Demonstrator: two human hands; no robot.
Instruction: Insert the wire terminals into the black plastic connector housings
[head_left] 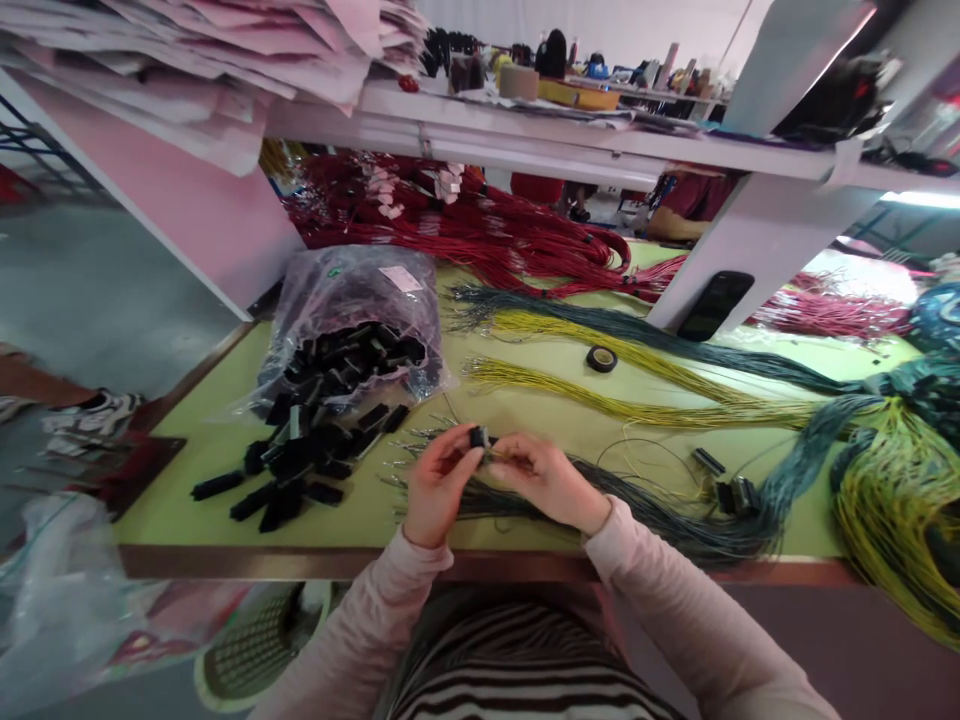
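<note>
While the L hand [439, 482] grips a black connector [478, 437] at near mid, the R hand [541, 480] is pinched just right of it, apparently on a thin wire [493, 454]. Connector's prob. light, stiff, maybe slick; best held by its sides, w/ the end face clear. Dark wires [645, 503] under the hands look limp, tips easily bent: take them behind the ends. Connector pile [300, 455] left, yellow wires [637, 410] farther, right.

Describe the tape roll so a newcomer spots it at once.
On the green table, look beyond the person's right hand to the two bundles of yellow wires. Between them lies the tape roll. It stands out as a round black ring with a pale middle among long strands.
</note>
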